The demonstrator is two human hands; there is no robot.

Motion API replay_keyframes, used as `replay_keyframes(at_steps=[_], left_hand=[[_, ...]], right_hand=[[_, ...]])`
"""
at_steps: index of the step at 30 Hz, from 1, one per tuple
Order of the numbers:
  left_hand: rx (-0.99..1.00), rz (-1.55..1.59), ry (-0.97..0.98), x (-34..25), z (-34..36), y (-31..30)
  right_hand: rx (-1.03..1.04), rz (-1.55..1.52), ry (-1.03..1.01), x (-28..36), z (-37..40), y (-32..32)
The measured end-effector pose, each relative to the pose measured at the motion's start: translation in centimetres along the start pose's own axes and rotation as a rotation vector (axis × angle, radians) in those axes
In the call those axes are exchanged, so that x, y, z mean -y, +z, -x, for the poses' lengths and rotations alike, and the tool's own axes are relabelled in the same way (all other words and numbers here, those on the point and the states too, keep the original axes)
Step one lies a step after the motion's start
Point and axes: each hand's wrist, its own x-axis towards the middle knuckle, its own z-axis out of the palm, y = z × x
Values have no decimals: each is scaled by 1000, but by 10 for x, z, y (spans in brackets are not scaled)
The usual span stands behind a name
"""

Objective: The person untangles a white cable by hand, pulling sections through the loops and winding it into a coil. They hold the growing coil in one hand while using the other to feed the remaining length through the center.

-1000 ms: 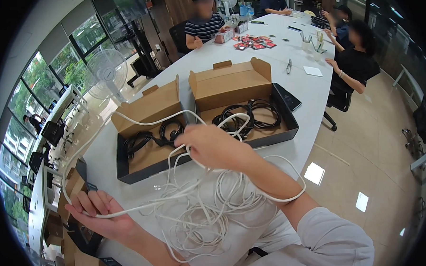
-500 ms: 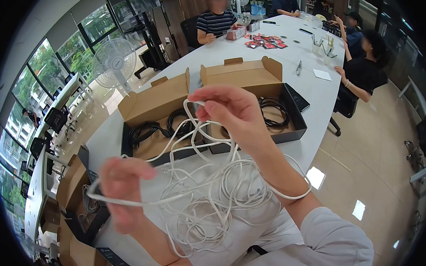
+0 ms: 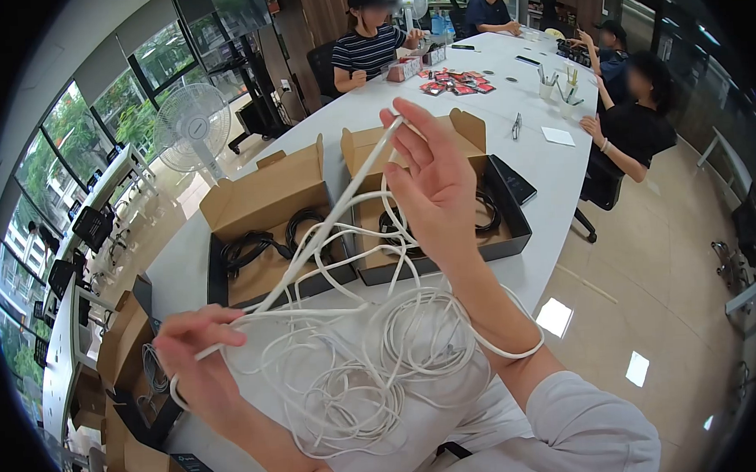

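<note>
A long white cable (image 3: 323, 230) runs taut and slanting between my two hands. My right hand (image 3: 433, 179) is raised over the boxes, its fingers closed on the cable's upper stretch. Lower at the left, my left hand (image 3: 200, 362) pinches the cable between thumb and fingers. One loop passes around my right forearm. A tangled heap of white cable (image 3: 360, 397) lies on the table's near side and over my lap. Behind it stand two open cardboard boxes, the left box (image 3: 266, 186) and the right box (image 3: 512, 222), both with black cables inside.
More open boxes (image 3: 123, 352) with grey cable stand at the left edge. Farther along the white table (image 3: 506, 87) are red packets (image 3: 458, 82), tweezers (image 3: 517, 126), a white card (image 3: 557, 135) and pen cups. Several people sit around it. A standing fan (image 3: 194, 130) is beyond the left edge.
My right hand has risen and drawn the cable taut. My left hand has moved slightly down and left, its fingers now closed on the cable. The view has shifted slightly.
</note>
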Motion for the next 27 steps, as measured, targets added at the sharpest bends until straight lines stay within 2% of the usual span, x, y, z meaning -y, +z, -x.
replay_keyframes(at_steps=[2,3,6,9,12,13,15,18,19,21,24,27], left_hand=[[-42,60,43,-2,2,0],[-64,89,65,-4,2,0],[64,227,207,-9,0,0],[-4,321,260,-20,1,-2],[-100,287,320,-25,2,-11],[-132,254,333,-26,0,-11],[-157,411,309,-26,-3,-18],[-270,496,311,-24,-5,-18],[-322,497,318,-24,-5,-17],[-262,531,298,-21,-6,-23],[-188,597,259,-21,-7,-31],[-127,589,199,-23,-6,-30]], right_hand=[[-68,292,-66,-8,3,2],[-43,376,-24,-8,3,1],[39,627,104,-9,4,-2],[84,979,-129,-31,2,-12],[142,1055,118,-46,6,-18],[234,1057,213,-47,7,-19],[417,1055,401,-43,6,-23],[570,711,818,-36,-3,-25],[492,619,808,-33,-4,-23],[337,432,787,-29,-3,-19],[188,185,491,-29,-2,-18],[157,-127,358,-2,-1,-11]])
